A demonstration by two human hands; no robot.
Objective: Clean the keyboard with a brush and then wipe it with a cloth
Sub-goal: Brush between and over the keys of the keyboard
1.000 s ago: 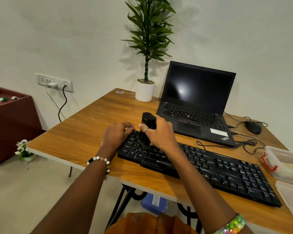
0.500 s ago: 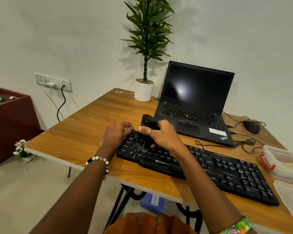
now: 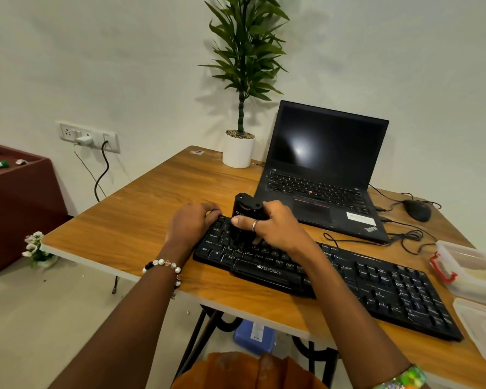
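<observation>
Right now, at the desk:
Keyboard: a black keyboard [image 3: 348, 279] lies slanted along the near edge of the wooden table [image 3: 141, 220], its left end under both hands.
Brush: a black brush [image 3: 246, 210] stands upright over the left end of the keyboard, bristles down on the keys; the bristles blur against the black keys.
Right hand: the right hand [image 3: 278, 228] grips the brush body, thumb across its front, fingers curled round the back, a ring on 1 finger.
Left hand: the left hand [image 3: 190, 224] rests on the keyboard's far left corner, fingers bent over the edge and touching it.
Cloth: I cannot tell where it is.
Laptop: an open black laptop [image 3: 320, 169] sits just behind the keyboard, screen dark.
Plant: a potted plant [image 3: 240, 147] in a white pot stands at the back of the table, left of the laptop.
Mouse: a black mouse [image 3: 417, 210] sits right of the laptop, with loose cables near it.
Boxes: a clear plastic box [image 3: 469, 270] with a red clip sits at the table's right edge, a lid [image 3: 480, 329] beside it.
Wall: a socket strip [image 3: 89, 137] with 2 plugs in it.
</observation>
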